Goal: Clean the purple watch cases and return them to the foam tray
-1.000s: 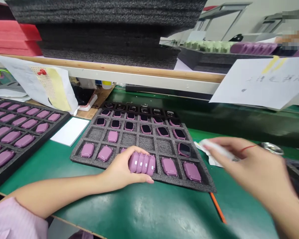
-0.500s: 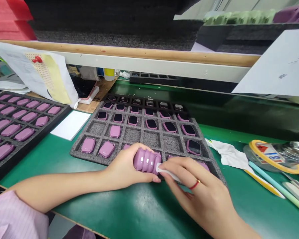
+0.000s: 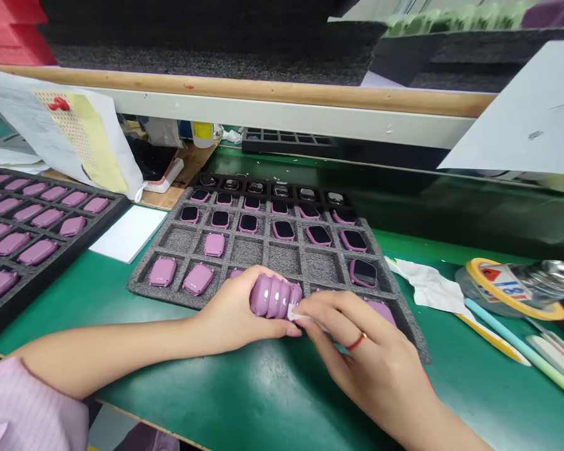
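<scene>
Several glossy purple watch cases (image 3: 270, 295), stacked side by side in a row, are gripped between the fingers and thumb of my left hand (image 3: 237, 307). My right hand (image 3: 352, 341) is closed on a white wipe (image 3: 293, 312), its tip pressed against the right end of the stack. Just behind both hands lies a grey foam tray (image 3: 178, 239) with square pockets. Some pockets hold purple cases face down, such as a purple case (image 3: 200, 278); others hold cases with dark screens, such as a watch case (image 3: 354, 240). My hands hide part of the front row.
Another foam tray (image 3: 42, 263) of purple cases lies at left, beside a white paper pad (image 3: 129, 235). To the right are a crumpled tissue (image 3: 435, 291), a glass bottle (image 3: 470, 291) with a yellow tape roll (image 3: 484, 271), and pens (image 3: 521, 341). A shelf edge (image 3: 272, 94) crosses above.
The white wipe and my right fingertips have shifted slightly left along the right end of the stack. My left hand still holds the cases; the whole view has moved a little.
</scene>
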Tool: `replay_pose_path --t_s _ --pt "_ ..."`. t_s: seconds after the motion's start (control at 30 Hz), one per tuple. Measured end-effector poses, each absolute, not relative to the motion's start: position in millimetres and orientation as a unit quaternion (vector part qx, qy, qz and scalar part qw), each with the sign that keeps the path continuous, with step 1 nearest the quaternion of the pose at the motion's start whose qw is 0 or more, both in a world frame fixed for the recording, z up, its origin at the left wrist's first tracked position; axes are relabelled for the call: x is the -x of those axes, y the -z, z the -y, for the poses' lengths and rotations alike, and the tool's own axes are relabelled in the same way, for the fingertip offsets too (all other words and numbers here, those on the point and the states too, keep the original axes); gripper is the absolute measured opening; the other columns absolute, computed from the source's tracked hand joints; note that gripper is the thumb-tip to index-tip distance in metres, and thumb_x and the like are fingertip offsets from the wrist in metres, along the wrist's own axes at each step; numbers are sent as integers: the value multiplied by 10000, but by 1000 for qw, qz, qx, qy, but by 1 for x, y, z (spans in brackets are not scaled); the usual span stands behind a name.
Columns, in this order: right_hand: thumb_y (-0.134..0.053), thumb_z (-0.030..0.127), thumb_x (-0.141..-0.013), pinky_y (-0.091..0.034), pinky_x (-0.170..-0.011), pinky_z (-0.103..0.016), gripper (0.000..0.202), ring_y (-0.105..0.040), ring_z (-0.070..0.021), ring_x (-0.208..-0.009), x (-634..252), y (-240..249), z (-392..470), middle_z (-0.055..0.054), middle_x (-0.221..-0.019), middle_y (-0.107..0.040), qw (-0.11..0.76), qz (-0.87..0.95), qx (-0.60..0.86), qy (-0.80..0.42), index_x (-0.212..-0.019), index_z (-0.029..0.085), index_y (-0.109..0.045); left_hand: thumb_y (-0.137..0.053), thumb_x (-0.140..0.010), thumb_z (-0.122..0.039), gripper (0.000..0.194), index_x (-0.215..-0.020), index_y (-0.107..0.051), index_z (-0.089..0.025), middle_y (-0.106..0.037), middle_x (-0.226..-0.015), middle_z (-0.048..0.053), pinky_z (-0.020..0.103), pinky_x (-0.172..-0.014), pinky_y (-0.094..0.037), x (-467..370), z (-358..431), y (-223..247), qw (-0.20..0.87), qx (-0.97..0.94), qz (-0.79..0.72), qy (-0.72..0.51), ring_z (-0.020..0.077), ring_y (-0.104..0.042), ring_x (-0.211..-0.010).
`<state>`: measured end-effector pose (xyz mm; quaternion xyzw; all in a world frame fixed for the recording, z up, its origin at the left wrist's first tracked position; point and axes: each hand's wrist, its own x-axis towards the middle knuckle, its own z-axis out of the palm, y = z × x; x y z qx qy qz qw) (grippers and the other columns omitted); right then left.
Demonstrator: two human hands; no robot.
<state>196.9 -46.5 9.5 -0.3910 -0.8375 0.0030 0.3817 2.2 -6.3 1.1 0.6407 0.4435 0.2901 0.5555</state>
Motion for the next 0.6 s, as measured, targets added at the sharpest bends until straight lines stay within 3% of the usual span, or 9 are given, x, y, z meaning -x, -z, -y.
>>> replay_pose_path --t_s 0.6 --pt "-565 78 -935 -587 -707 -295 175 -677 -172 -794 -198 -8 48 -70 -918 -702 366 845 389 25 -1053 189 -632 -894 -633 -335 542 -1053 -580 -199 -707 -1040 46 406 -889 -516 -2 6 -2 554 -646 -439 -289 252 -661 -974"
